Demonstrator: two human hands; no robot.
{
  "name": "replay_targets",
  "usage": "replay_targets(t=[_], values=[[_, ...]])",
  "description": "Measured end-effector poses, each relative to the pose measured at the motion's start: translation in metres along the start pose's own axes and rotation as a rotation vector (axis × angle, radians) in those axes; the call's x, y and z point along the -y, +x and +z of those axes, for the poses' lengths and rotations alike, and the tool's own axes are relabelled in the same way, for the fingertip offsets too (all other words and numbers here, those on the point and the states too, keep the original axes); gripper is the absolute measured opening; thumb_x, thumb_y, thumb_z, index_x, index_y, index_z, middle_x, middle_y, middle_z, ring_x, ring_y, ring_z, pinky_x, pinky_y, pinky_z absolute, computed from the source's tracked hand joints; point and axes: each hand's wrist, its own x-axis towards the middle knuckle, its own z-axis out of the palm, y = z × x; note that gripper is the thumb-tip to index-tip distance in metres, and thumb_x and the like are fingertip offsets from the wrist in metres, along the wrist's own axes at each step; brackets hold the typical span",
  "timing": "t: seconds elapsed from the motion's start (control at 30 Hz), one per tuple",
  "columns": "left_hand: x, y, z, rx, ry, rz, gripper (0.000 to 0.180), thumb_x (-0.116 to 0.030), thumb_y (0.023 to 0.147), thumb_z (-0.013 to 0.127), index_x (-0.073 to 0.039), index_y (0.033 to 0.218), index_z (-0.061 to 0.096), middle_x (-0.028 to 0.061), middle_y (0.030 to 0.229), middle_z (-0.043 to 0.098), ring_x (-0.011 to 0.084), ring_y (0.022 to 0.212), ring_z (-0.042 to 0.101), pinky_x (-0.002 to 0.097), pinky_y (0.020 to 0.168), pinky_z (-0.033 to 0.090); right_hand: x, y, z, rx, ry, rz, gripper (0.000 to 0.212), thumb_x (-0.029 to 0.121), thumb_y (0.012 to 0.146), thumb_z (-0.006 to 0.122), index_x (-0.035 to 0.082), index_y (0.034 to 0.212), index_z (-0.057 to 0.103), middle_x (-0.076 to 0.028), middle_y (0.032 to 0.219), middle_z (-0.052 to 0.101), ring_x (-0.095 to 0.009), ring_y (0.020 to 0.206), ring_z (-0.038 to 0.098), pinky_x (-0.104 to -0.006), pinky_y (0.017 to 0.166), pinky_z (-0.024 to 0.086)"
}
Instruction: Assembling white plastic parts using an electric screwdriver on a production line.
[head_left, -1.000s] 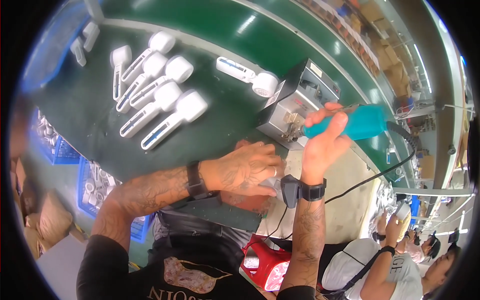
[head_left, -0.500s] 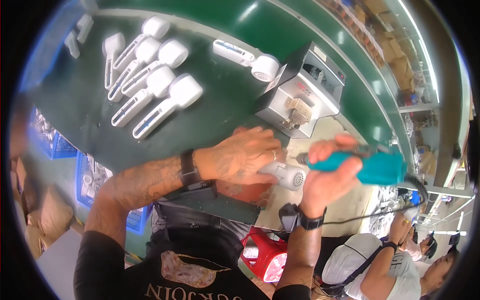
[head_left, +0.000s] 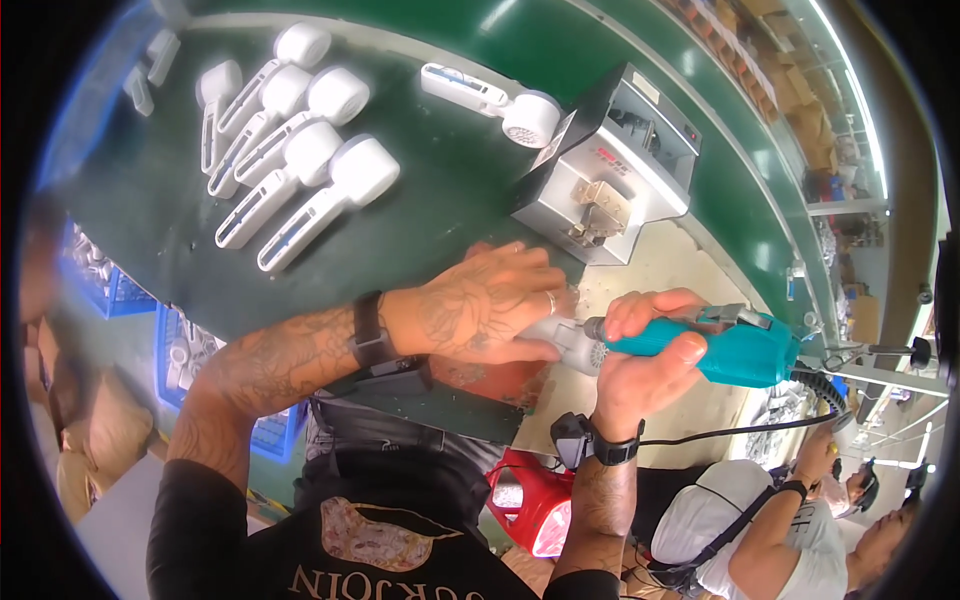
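Observation:
My left hand [head_left: 490, 305] is closed around a white handheld device [head_left: 578, 345] with a round, vented head, holding it low over the table edge. The fingers hide most of its body. My right hand [head_left: 655, 360] grips a teal electric screwdriver [head_left: 745, 350], which lies nearly level. Its grey nose points left and is right against or just over the device near the vents; I cannot tell whether the bit touches. A curled black cord trails from the screwdriver's rear end. Several matching white devices [head_left: 345, 190] lie in a cluster at the far left.
A silver-and-black screw feeder [head_left: 610, 170] stands beyond my hands. One more white device [head_left: 490, 100] rests beside it on the green table [head_left: 420, 215]. Blue crates [head_left: 165, 350] with white parts stand at lower left, a red stool [head_left: 535, 500] below. A co-worker [head_left: 800, 540] sits at lower right.
The screwdriver has moved slightly left and down, so its nose now overlaps the device and my right hand covers part of the vents. My left hand keeps its hold.

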Motion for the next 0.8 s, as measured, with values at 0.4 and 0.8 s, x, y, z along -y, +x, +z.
replay_targets(t=[0.4, 0.8], values=[[0.002, -0.001, 0.004, -0.036, 0.033, 0.046, 0.038, -0.034, 0.086, 0.074, -0.004, 0.106, 0.061, 0.009, 0.105, 0.058, 0.0267, 0.098, 0.054, 0.0425, 0.087, 0.044, -0.009, 0.001, -0.004, 0.069, 0.17, 0.047, 0.055, 0.051, 0.095, 0.066, 0.001, 0.096, 0.045, -0.011, 0.066, 0.052, -0.022, 0.055, 0.053, -0.0355, 0.051, 0.046], [0.003, -0.004, 0.004, -0.109, 0.061, 0.031, 0.038, -0.036, 0.085, 0.074, -0.005, 0.106, 0.067, 0.0074, 0.105, 0.062, 0.0256, 0.097, 0.056, 0.0406, 0.089, 0.046, 0.002, 0.062, 0.042, -0.09, -0.085, -0.104, 0.053, 0.049, 0.106, 0.047, -0.003, 0.109, 0.051, -0.008, 0.074, 0.054, -0.019, 0.064, 0.054, -0.0341, 0.063, 0.046]])
